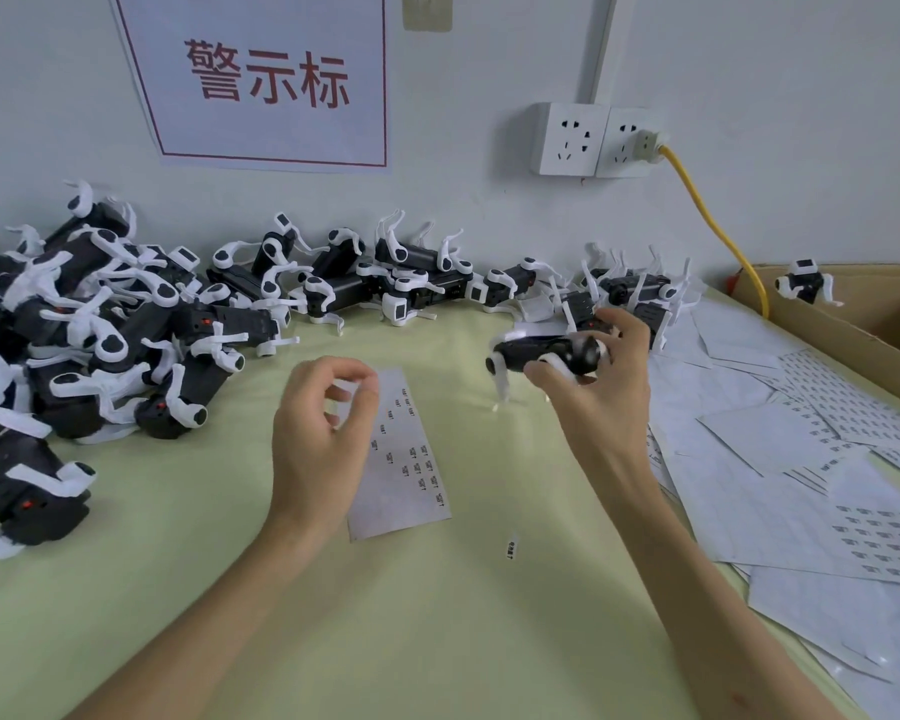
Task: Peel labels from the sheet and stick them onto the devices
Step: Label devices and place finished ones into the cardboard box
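The right hand (598, 387) holds one black-and-white device (546, 356) just above the desk (385, 641), its fingers (611, 324) curled round the body. The left hand (323, 433) hovers over the upper left edge of the label sheet (406, 459), which lies flat mid-desk, with thumb and forefinger brought together in a ring; whether a label sits between them cannot be told. A heap of devices (100, 324) fills the left side, one stray label (512, 548) lies near the sheet, and more loose sheets (801, 459) overlap on the right.
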